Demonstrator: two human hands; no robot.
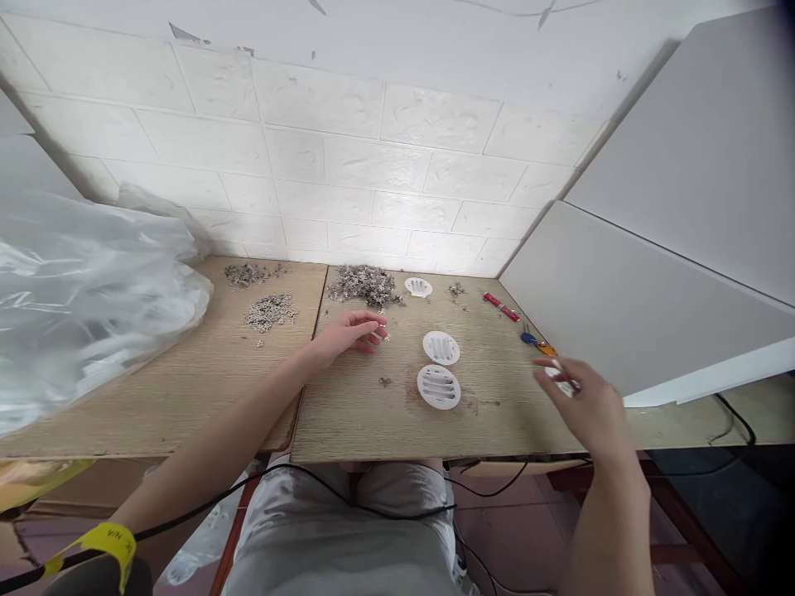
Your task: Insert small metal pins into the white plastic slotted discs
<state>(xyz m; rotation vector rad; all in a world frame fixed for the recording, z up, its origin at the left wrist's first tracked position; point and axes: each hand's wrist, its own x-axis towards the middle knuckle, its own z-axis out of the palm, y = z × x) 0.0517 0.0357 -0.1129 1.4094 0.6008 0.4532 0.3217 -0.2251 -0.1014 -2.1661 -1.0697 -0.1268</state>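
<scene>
My left hand (pixel 353 335) hovers over the wooden table with its fingers curled together. Small metal pieces show by its fingertips, just in front of a heap of metal pieces (pixel 368 285); what the fingers hold is too small to make out. On the right, my right hand (pixel 587 406) has curled fingers, slightly blurred, with something pale and thin among them that I cannot name. A white disc partly shows behind those fingers. Between my hands lie two round white slotted covers, one farther (pixel 441 348) and one nearer (pixel 439 387).
Another white slotted cover (pixel 418 287) lies by the wall. Two more metal-piece piles (pixel 271 311) (pixel 245 275) sit at left, beside a big clear plastic bag (pixel 93 290). A red tool (pixel 501 306) and a blue-and-orange tool (pixel 537 343) lie near the grey panel (pixel 652 298). A black cable (pixel 323 492) crosses my lap.
</scene>
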